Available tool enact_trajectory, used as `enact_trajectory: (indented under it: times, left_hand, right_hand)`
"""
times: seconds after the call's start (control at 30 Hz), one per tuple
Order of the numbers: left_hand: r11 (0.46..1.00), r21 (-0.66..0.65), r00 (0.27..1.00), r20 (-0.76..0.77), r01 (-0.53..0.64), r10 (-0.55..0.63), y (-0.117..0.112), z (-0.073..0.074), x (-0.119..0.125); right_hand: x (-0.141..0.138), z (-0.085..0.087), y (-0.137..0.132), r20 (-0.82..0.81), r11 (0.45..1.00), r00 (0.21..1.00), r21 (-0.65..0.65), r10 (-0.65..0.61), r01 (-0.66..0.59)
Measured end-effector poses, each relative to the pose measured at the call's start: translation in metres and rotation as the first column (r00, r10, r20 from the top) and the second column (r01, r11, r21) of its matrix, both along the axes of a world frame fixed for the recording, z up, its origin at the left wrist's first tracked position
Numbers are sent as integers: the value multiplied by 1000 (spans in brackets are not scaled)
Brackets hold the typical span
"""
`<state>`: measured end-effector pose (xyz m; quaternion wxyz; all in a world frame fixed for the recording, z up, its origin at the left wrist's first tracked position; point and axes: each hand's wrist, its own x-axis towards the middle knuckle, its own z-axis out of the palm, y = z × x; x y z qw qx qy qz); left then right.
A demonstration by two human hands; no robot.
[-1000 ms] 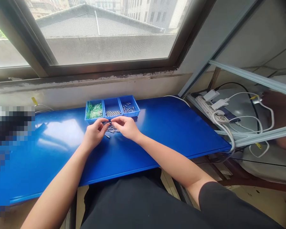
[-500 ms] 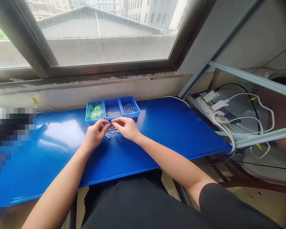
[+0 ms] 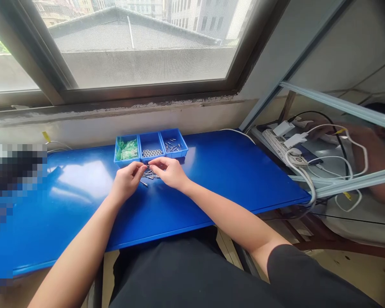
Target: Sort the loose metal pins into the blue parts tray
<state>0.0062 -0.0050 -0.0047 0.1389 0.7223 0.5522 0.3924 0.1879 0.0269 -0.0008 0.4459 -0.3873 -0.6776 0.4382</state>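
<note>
My left hand (image 3: 127,178) and my right hand (image 3: 170,172) meet above the table, fingertips pinched together around a thin metal pin (image 3: 147,166). Most of that pin is hidden by the fingers. Directly beneath them lies a loose pile of slim metal pins (image 3: 151,175), and one pin (image 3: 143,183) rests apart on the near side. Just beyond my hands stands a row of three joined blue bins. Green plastic packets (image 3: 129,149) fill the left bin, small silver ring-like pieces (image 3: 152,153) lie in the middle one, and several metal pins (image 3: 173,146) are in the right one.
The blue table (image 3: 211,179) runs along the wall under a window (image 3: 147,55). To the right, a metal frame (image 3: 340,105) borders a power strip (image 3: 284,147) with chargers and white cables. Another person's arm (image 3: 378,171) shows behind the frame. The left edge is pixelated.
Both hands stay over the pile, with the fingertips slightly closer together. Behind the metal frame, the other person's hand has come into view near the chargers.
</note>
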Motion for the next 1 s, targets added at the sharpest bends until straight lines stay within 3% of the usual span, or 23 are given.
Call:
enact_trajectory:
  times: [0.27, 0.63, 1.0]
  left_hand:
    - [1000, -7, 998, 60, 9, -8, -1, -1, 1]
    - [1000, -13, 1000, -3, 2, -2, -1, 3, 1]
    - [1000, -23, 998, 50, -22, 23, -2, 3, 3]
  right_hand:
    - [0, -4, 3, -33, 999, 999, -38, -5, 3]
    - [0, -1, 0, 23, 1000, 1000, 29, 0, 0]
    - [2, 2, -1, 75, 998, 997, 61, 9, -14]
